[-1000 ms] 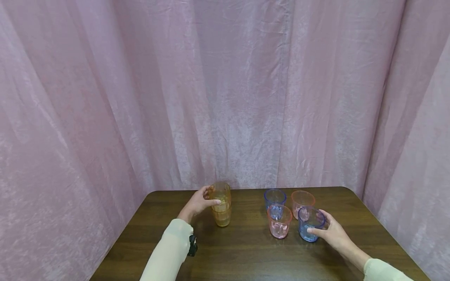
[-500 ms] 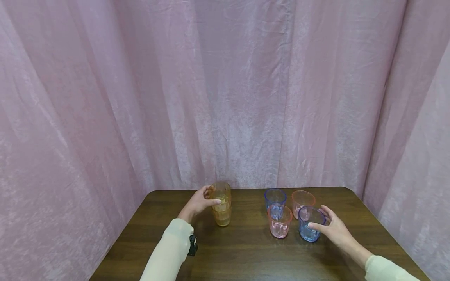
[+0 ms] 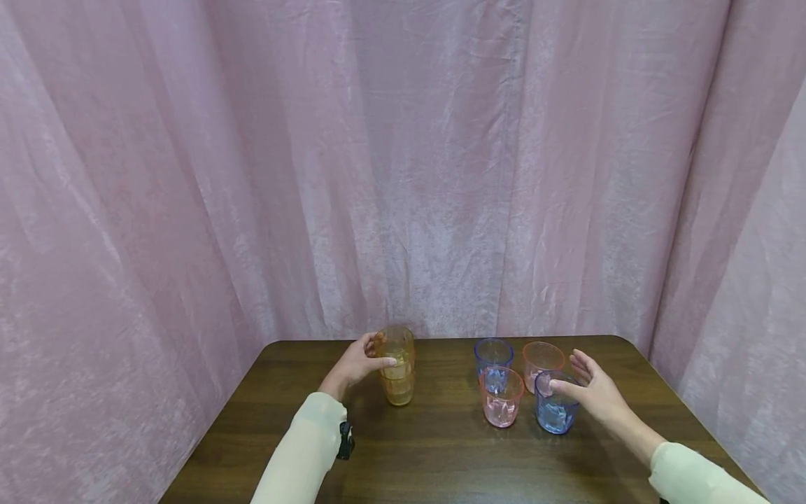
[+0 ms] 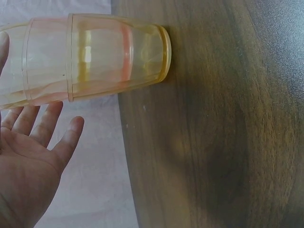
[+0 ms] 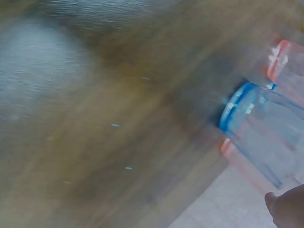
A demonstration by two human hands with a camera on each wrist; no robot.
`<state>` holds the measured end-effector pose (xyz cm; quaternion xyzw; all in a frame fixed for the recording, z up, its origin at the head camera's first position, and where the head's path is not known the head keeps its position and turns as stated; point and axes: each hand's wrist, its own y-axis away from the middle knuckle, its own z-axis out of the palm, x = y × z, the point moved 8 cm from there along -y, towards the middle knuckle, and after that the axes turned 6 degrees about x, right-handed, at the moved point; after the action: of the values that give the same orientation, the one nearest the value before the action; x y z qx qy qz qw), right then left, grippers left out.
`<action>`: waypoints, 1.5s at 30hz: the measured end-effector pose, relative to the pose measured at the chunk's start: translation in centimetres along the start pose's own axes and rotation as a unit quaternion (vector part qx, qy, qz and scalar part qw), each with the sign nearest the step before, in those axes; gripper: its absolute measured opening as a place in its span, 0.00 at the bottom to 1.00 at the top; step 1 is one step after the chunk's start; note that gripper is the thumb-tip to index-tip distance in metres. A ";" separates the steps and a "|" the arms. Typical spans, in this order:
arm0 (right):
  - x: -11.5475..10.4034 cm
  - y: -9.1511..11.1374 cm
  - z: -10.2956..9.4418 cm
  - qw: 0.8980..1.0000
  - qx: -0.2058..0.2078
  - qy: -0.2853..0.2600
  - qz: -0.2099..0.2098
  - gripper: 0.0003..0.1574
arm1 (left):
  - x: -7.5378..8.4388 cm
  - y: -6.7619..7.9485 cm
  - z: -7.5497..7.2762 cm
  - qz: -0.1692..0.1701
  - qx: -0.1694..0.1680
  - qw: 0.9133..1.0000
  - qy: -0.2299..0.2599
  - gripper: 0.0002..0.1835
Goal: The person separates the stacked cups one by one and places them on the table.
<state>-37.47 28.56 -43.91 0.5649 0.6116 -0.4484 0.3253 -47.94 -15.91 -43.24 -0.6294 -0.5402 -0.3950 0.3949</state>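
A stack of see-through yellow cups (image 3: 398, 388) stands upright on the table, left of the middle. My left hand (image 3: 359, 362) holds its top part, thumb across the front and fingers at the far side. In the left wrist view, the nested rims and pinkish bands of the stack (image 4: 102, 57) show. The nearer blue cup (image 3: 555, 416) stands on the table at the right. My right hand (image 3: 598, 399) is at its rim, thumb over the top edge and fingers extended beyond it. In the right wrist view, a fingertip (image 5: 285, 204) appears beside the blue cup (image 5: 266, 123).
Close by the nearer blue cup stand a front pink cup (image 3: 502, 413), a back pink cup (image 3: 543, 357) and a back blue cup (image 3: 493, 353). The brown wooden table (image 3: 441, 462) reaches back to pink curtains (image 3: 434, 175).
My right hand has loosened from the nearer blue cup and risen slightly, its fingers spreading away from the side. My left hand and the yellow stack have stayed in place.
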 end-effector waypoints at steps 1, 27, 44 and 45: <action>-0.3 -0.2 0.0 1.000 0.001 -0.001 -0.002 0.63 | 0.0 0.0 0.0 -0.002 0.000 1.000 0.001 0.45; -9.1 -3.6 5.7 0.995 -0.027 -0.077 -0.050 0.58 | -0.3 0.3 0.1 0.002 0.002 1.000 0.006 0.42; -12.6 -5.5 12.0 0.990 -0.070 -0.111 -0.045 0.59 | -0.4 0.9 0.9 0.008 -0.010 1.000 0.018 0.43; -12.8 -5.6 12.4 0.991 -0.072 -0.108 -0.044 0.59 | -0.5 0.8 0.9 0.005 -0.009 1.000 0.017 0.43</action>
<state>-42.39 12.33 -36.10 0.4603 0.6278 -0.4760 0.4092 -47.11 -15.35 -44.09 -0.6292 -0.5266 -0.4085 0.3998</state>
